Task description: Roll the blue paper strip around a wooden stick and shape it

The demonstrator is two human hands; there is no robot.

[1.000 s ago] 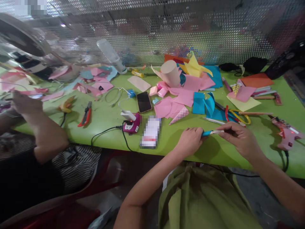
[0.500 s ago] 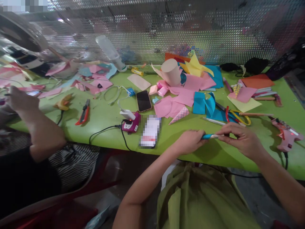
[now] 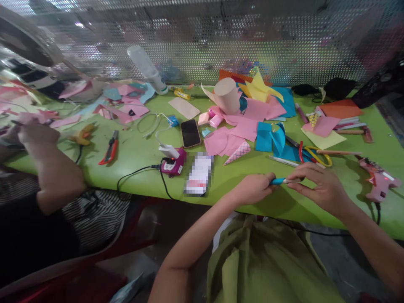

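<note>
The left hand (image 3: 256, 188) of a person seated at a bright green counter (image 3: 224, 179) closes its fingers on one end of a small blue roll (image 3: 277, 181), while the right hand (image 3: 318, 185) pinches a pale stick (image 3: 289, 181) at the roll's other end. The roll lies roughly level between the two hands, above the near edge of the counter; whether it touches the surface cannot be told. Beyond the hands, a white pen (image 3: 284, 161) lies near scissors (image 3: 299, 147) and a yellow-handled tool (image 3: 326, 159), beside folded blue paper (image 3: 263, 136). Left of the blue paper, a pink cone (image 3: 238, 152) with a crisscross pattern rests by pink paper sheets (image 3: 217, 141), and a pale paper cylinder (image 3: 227, 96) rises behind them near yellow paper (image 3: 260, 87). A dark-screened phone (image 3: 190, 134) lies left of the pink sheets; nearer the front edge, a second phone (image 3: 198, 174), its display blurred, sits just beside a purple power adapter (image 3: 173, 163) with a white plug (image 3: 168, 151) in it. At the right end of the counter is a pink glue gun (image 3: 378, 181) with a black cord. At left, red-handled pliers (image 3: 110, 148) lie near a yellow glue gun (image 3: 83, 134), and a co-worker's hand (image 3: 36, 132) is over the counter among paper scraps (image 3: 67, 121).
</note>
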